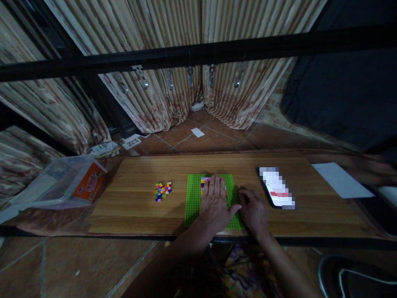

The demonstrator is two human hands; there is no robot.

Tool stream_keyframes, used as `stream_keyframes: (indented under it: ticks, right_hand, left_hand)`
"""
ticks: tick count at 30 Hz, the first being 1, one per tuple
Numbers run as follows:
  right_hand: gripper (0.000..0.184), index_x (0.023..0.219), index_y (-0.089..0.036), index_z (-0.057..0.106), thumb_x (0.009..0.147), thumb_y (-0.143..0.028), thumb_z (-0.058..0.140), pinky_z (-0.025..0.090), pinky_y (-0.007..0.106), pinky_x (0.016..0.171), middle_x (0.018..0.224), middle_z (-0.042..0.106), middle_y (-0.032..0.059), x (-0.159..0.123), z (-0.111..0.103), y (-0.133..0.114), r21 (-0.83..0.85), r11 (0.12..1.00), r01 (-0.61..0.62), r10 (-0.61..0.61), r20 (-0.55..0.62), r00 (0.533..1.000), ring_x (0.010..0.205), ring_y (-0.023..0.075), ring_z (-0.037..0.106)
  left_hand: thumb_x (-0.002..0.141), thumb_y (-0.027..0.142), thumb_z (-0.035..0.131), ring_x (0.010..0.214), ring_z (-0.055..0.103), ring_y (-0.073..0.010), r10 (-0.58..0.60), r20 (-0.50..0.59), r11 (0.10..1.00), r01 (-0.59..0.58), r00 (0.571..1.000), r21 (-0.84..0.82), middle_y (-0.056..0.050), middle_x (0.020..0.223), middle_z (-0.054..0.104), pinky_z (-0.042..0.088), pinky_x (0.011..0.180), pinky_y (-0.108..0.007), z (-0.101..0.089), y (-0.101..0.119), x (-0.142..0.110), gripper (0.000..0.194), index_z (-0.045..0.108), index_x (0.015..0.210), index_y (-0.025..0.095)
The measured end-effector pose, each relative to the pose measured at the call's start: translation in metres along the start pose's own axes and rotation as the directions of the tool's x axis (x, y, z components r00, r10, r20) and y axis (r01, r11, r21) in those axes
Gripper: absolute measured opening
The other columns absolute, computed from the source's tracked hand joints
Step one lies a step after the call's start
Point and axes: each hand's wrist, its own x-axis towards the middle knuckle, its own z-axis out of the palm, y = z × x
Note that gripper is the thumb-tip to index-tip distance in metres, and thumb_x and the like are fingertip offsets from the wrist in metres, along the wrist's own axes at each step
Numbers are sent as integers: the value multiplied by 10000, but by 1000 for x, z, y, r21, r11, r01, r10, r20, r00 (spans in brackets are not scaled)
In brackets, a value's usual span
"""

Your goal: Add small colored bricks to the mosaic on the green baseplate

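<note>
My left hand (pixel 214 203) lies flat, fingers stretched, on the colourful toy bricks (pixel 202 184) that are set on a green studded baseplate (pixel 192 203). Most of those bricks are hidden under the palm and fingers. At the baseplate's right edge rests my right hand (pixel 253 209), its fingers curled in toward the palm. Whether anything is inside those fingers I cannot make out. Left of the baseplate, a small heap of loose coloured bricks (pixel 162 190) lies on the wooden table (pixel 130 215).
A phone (pixel 277 188) with a lit screen lies right of the baseplate, and a white sheet (pixel 343 180) is farther right. A clear plastic bin (pixel 62 182) with an orange label stands at the left end. A dark bar (pixel 173 56) with hanging clips crosses beyond the table.
</note>
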Motion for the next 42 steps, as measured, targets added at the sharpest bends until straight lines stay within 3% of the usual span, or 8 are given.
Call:
stream_keyframes:
  ticks: [10, 14, 19, 27, 32, 35, 39, 42]
  right_hand:
    - [279, 933, -198, 680, 883, -307, 428, 376, 251, 567, 943, 675, 73, 0, 1, -1, -17, 1000, 10, -10, 0, 1000, 684, 158, 608]
    - [253, 941, -201, 673, 883, -283, 441, 381, 248, 573, 970, 674, 69, 0, 0, -1, -11, 1000, -1, 2, 25, 1000, 710, 161, 619]
    - [242, 939, -201, 676, 880, -291, 459, 369, 248, 560, 978, 683, 69, 0, 2, 0, -26, 1000, 5, -5, 2, 1000, 708, 163, 623]
    - [290, 938, -202, 690, 885, -344, 442, 357, 252, 537, 940, 690, 73, -1, 2, 0, -48, 999, 0, -1, -19, 1000, 663, 165, 611]
    - [287, 935, -196, 692, 876, -340, 451, 351, 255, 540, 927, 690, 78, -2, 1, 1, -39, 999, 12, -13, -20, 1000, 665, 170, 602]
    - [282, 926, -199, 689, 873, -348, 456, 354, 258, 548, 961, 688, 77, -2, 1, 2, -47, 999, 14, -16, -32, 999, 673, 175, 604]
    - [287, 921, -202, 688, 873, -359, 452, 365, 264, 562, 969, 686, 80, -3, 1, 3, -53, 998, 15, -16, -20, 1000, 691, 187, 609]
    - [292, 912, -199, 691, 870, -366, 457, 368, 269, 564, 952, 690, 82, -3, 1, 4, -56, 998, 22, -23, -28, 999, 691, 193, 609]
  left_hand:
    - [797, 716, 404, 1431, 187, -334, 9, -7, 1000, -9, 1000, 7, -229, 1515, 281, 234, 1137, -513, 5, -2, -1, 972, 230, 1449, 17]
    - [821, 696, 379, 1429, 201, -318, 7, -19, 999, -8, 1000, -41, -216, 1509, 303, 251, 1135, -499, -5, -3, -1, 920, 245, 1445, 34]
    - [820, 708, 362, 1413, 242, -336, -103, -40, 995, 103, 994, -10, -235, 1484, 341, 256, 1122, -523, -20, -15, -4, 918, 276, 1430, 27]
    - [781, 757, 360, 1417, 218, -354, -121, -3, 993, 121, 993, -10, -227, 1492, 328, 273, 1101, -553, -8, -26, -8, 1001, 218, 1455, 30]
    - [825, 690, 389, 1413, 238, -322, -120, -35, 990, 117, 992, -79, -190, 1517, 300, 263, 1102, -575, -16, -27, -15, 886, 239, 1454, 84]
    - [885, 523, 445, 1379, 306, -298, -210, -118, 976, 202, 970, -80, -160, 1489, 363, 297, 1085, -551, -25, -44, -32, 675, 314, 1424, 139]
    - [859, 214, 493, 1133, 531, -285, -413, -197, 909, 417, 889, -22, -127, 1268, 583, 397, 970, -488, -35, -89, -62, 321, 578, 1165, 171]
    - [839, 150, 489, 1007, 570, -267, -463, -200, 876, 480, 864, 45, -94, 1170, 634, 419, 899, -455, -43, -117, -76, 285, 634, 1077, 210]
